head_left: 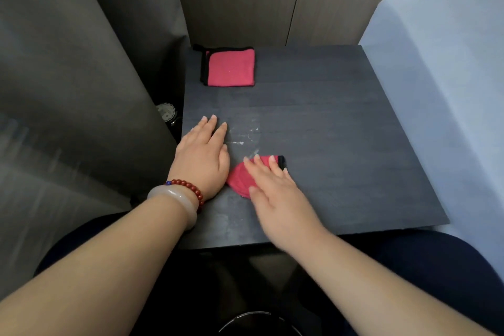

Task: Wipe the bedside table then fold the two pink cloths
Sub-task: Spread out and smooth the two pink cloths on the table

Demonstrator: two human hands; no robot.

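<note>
Bedside table [341, 144]: flat square top, dark matte wood grain, pale smeary streaks [245, 136] around the middle-left, about 9 o'clock of centre.

Folded pink cloth [230, 67]: neat square, fuzzy microfibre look, black trim on its top and left edges, small black loop at the corner. Sits at 11 o'clock on the tabletop, well apart from both hands.

Second pink cloth [240, 180]: bunched under the right hand, rounded pink lobe showing at the hand's 9 o'clock, black trim edge poking out at its 1 o'clock. Near the front of the table, 7 o'clock from centre.

Right hand [275, 194]: forearm comes in from 5 o'clock, palm down, fingers spread and nearly straight, pressing flat on the cloth rather than gripping it. Hand is motion-blurred, so thumb contact is probably on the cloth edge but not certain.

Left hand [203, 157]: forearm in from 7 o'clock, palm flat on bare table just beside the bunched cloth, fingers extended and loosely together, holding nothing. Wrist carries a pale smooth bangle [174, 203] and a red bead bracelet [191, 189].

Light blue fabric surface [436, 76] runs along the table at 3 o'clock; grey curtain [81, 90] at 9 o'clock.
</note>
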